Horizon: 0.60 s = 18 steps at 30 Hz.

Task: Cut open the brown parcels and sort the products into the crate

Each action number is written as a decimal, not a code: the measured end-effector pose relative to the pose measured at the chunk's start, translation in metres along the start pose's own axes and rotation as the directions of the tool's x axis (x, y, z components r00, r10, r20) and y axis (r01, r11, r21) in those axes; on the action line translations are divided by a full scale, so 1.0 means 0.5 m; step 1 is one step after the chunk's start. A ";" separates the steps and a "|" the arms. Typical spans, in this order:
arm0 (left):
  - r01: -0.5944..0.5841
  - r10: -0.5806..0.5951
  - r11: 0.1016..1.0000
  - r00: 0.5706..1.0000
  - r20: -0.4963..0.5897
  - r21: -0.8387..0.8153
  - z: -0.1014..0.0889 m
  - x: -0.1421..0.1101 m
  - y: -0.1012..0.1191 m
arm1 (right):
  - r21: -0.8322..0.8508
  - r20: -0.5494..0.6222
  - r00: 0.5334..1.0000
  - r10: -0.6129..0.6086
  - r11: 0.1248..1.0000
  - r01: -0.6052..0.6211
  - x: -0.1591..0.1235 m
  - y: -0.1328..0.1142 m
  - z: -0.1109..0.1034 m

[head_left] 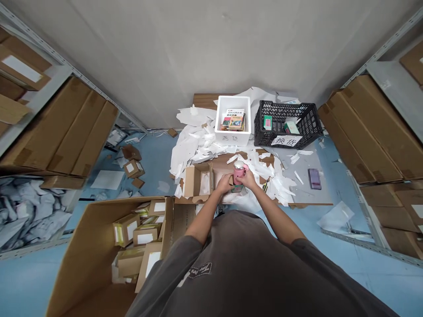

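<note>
In front of my body I hold a pink mug (238,172) with a silver lid and a pink handle, upright over the near part of the table. My right hand (248,180) is closed on its right side, by the handle. My left hand (225,183) is closed at the lower left, on what looks like a small box (236,189) with a brown flap and a green side around the mug's base. Fingers partly hide this box. Left of my hands stands an open cardboard box (193,181) with white material inside.
Torn white paper (188,143) covers much of the table. Behind are a white bin (233,139) holding books and a black crate (306,140) with small green boxes. A phone-like object (314,179) lies right. A large carton (89,246) of parcels stands left; shelves flank both sides.
</note>
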<state>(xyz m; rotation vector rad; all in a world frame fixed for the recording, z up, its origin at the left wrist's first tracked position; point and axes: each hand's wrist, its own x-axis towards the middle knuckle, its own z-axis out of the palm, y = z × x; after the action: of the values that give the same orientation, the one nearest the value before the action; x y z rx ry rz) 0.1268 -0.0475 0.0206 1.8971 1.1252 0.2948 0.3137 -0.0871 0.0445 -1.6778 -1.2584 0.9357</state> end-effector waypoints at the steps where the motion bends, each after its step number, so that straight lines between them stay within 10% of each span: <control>1: 0.001 -0.001 1.000 1.000 0.002 -0.011 0.000 -0.002 -0.001 | -0.009 0.027 0.999 -0.026 1.000 0.026 -0.006 0.008 0.006; 10: -0.146 0.119 0.970 0.982 -0.147 -0.192 -0.108 -0.032 0.076 | -0.057 0.011 0.993 -0.114 0.992 0.114 -0.036 0.030 0.019; 18: -0.069 0.086 0.992 0.983 -0.163 0.106 -0.044 -0.028 0.155 | -0.148 0.003 0.992 -0.125 0.981 0.124 -0.074 0.052 0.028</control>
<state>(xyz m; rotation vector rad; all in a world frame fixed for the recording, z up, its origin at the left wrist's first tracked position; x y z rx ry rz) 0.1514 -0.0614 0.0972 2.0384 1.1974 0.4561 0.3022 -0.1250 0.0183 -1.6911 -1.4413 0.7778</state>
